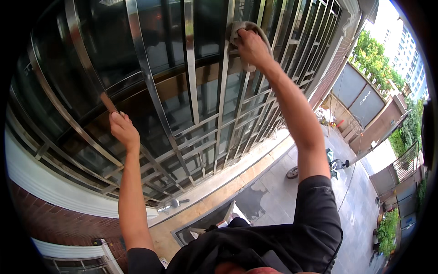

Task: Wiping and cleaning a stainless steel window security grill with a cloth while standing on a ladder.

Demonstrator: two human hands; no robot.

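A stainless-steel window grille [189,61] rises before me, with dark glass panes [159,41] behind its bars. My right hand [251,48] is raised and presses a damp-looking beige cloth [249,27] around the upper bars on the right. Part of the cloth hangs below the wrist. Lower on the left, my left hand [124,130] is closed around one upright bar [108,102] of the grille. The palm side of this grip is hidden.
On the stone ledge [246,174] under the grille lies a round grey tool [176,203] with a dark handle. White frame parts [228,212] show beneath my body. A scooter [337,164] stands on the paved yard [356,205]; potted plants [388,231] line the far right.
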